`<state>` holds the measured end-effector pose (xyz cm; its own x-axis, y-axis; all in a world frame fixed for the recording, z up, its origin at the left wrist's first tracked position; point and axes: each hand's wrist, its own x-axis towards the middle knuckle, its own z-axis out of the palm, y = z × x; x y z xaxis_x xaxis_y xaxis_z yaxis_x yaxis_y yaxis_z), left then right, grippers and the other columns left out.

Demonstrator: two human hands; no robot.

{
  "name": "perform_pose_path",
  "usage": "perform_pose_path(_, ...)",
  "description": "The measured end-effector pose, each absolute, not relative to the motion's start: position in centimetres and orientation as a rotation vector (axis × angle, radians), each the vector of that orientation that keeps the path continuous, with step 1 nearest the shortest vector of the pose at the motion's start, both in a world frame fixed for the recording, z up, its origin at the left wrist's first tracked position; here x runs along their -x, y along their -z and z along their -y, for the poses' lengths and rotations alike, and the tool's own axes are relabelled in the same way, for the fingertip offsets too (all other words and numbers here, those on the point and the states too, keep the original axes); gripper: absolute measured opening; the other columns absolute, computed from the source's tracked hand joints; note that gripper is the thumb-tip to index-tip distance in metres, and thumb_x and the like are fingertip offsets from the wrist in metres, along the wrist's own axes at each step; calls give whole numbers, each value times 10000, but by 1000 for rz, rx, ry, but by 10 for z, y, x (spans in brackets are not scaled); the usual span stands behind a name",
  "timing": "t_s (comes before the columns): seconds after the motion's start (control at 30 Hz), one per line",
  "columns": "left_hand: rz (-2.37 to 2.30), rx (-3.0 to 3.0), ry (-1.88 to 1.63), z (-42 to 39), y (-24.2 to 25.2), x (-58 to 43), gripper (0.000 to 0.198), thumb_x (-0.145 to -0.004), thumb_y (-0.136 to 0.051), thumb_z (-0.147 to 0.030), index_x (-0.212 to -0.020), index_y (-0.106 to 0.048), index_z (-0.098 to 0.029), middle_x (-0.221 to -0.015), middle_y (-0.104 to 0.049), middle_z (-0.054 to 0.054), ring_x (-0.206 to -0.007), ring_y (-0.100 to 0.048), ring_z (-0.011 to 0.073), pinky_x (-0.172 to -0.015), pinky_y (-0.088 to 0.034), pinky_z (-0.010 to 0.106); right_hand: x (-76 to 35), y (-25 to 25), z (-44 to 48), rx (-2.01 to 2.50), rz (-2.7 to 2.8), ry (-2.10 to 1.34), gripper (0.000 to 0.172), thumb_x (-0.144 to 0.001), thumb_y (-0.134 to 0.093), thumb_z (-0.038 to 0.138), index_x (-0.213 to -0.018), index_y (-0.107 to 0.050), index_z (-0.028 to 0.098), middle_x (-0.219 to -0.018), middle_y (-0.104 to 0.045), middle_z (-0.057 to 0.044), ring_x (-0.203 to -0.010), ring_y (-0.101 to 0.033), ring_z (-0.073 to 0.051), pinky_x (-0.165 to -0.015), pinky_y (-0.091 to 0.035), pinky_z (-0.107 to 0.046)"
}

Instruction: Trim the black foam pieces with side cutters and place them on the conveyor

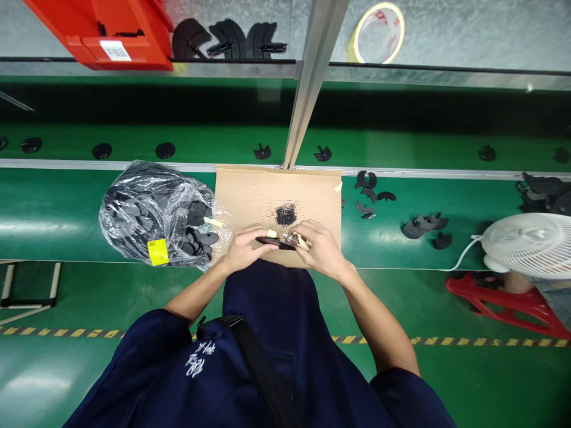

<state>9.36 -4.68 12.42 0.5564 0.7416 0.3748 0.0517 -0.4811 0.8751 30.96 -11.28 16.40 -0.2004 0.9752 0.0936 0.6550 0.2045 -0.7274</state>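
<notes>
Over the near edge of a cardboard sheet (pixel 241 190), my left hand (pixel 246 246) pinches a flat black part (pixel 279 242) at its left end. Something pale yellow wraps one of its fingertips. My right hand (pixel 317 245) is closed around a small metal tool (pixel 292 238), whose tip meets the right side of the black part. The tool's exact shape is too small to tell. A pile of tiny black bits (pixel 286 214) lies on the cardboard just beyond both hands.
Left of the cardboard lies a clear bag (pixel 134 208) of black discs. Loose black parts (pixel 422 224) and a white fan (pixel 530 244) are at right. A metal post (pixel 307 83) rises behind the cardboard; black parts (pixel 165 150) sit on the green strip beyond.
</notes>
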Motion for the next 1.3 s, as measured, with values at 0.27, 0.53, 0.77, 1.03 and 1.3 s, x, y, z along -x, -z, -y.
perform_pose_path(0.27,-666,-1919,-974,46,-125,-94,249,-885,-773,-403,-969,-740,-171,-789,-739,42,-702,-683,146,-672,-552,269,-310,-166,112,1499,1913,-743,106,-900,-560,148,-887,-633,224,-846,-669,-62,-801,-580,-224,-764,-454,-343)
perform_pose_path(0.53,-685,-1894,-942,47,-125,-94,257,-890,-766,-413,-972,-739,-171,-805,-746,46,-723,-689,153,-693,-556,276,-310,-166,111,1501,1900,-751,110,-892,-559,151,-900,-641,224,-847,-669,-63,-799,-578,-224,-761,-458,-342)
perform_pose_path(0.77,-756,-1808,-819,45,-125,-93,324,-896,-741,-476,-965,-719,-161,-847,-748,50,-767,-696,163,-744,-562,278,-311,-171,110,1514,1799,-833,108,-941,-563,227,-908,-664,210,-854,-689,-67,-810,-610,-216,-783,-468,-335)
perform_pose_path(1.03,-857,-1707,-561,42,-138,-91,290,-930,-681,-448,-1027,-666,-176,-906,-716,19,-824,-661,152,-773,-522,244,-309,-178,112,1470,1401,-1149,360,-909,-674,551,-994,-690,201,-866,-672,-29,-779,-592,-177,-722,-452,-299)
perform_pose_path(1.3,-844,-1632,-711,47,-140,-98,378,-890,-721,-527,-914,-695,-151,-791,-683,12,-730,-623,137,-680,-505,233,-296,-170,114,1493,1313,-1096,414,-904,-662,596,-778,-571,212,-707,-508,30,-686,-475,-138,-675,-402,-280)
